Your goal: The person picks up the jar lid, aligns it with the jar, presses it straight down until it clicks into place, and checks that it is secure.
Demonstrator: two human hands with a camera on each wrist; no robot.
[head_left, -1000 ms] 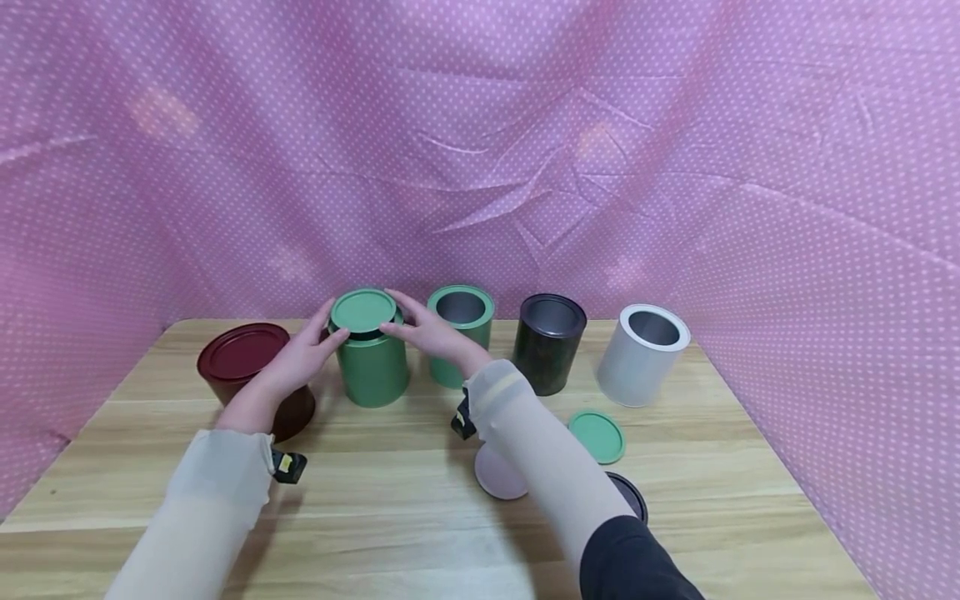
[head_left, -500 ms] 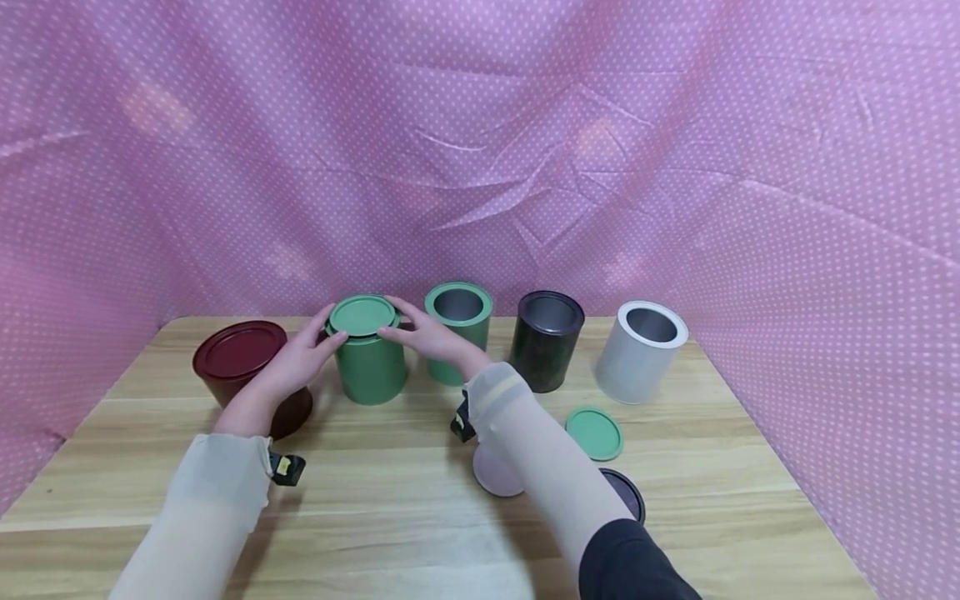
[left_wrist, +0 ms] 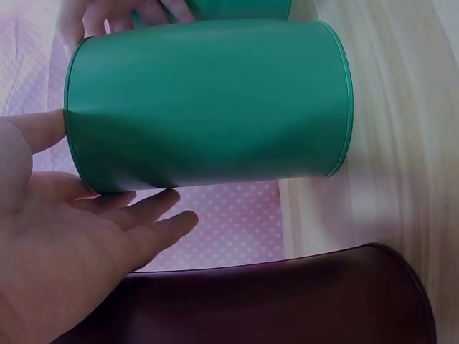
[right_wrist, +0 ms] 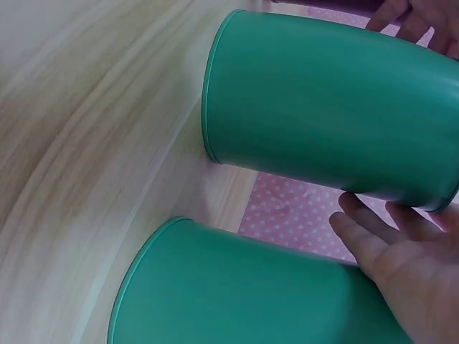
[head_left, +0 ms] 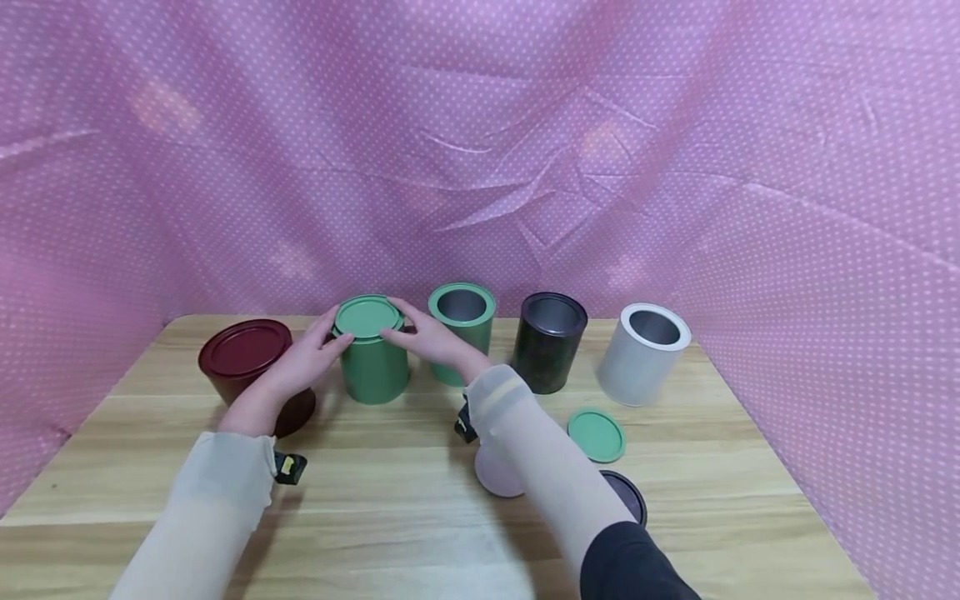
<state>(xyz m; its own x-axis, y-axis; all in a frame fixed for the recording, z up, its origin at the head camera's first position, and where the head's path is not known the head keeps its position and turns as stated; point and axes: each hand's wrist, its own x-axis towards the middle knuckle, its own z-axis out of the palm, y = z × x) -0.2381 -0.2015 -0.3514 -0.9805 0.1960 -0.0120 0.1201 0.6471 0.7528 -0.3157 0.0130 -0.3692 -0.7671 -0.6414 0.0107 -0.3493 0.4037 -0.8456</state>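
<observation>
A green can [head_left: 375, 371] stands upright at the back of the table, left of centre, with a green lid [head_left: 367, 317] flat on its top. My left hand [head_left: 306, 360] holds the lid's rim from the left, thumb at the front and fingers round the side. From the right, my right hand [head_left: 433, 336] holds the same rim, its thumb also at the front. Both wrist views show the green can [left_wrist: 208, 104] between the two hands, with some fingers lying along its side. The lid's top is hidden in the wrist views.
Left of the can stands a dark red can [head_left: 246, 350] with its lid on, partly behind my left arm. To the right stand an open green can [head_left: 474, 333], a black can [head_left: 547, 358] and a white can [head_left: 637, 367]. Green [head_left: 596, 435], pale purple [head_left: 497, 473] and dark lids [head_left: 628, 496] lie in front.
The green lid has come down onto the can, and the dark gap beneath it has closed. Both hands have lowered slightly with it. The other cans and lids stay in place.
</observation>
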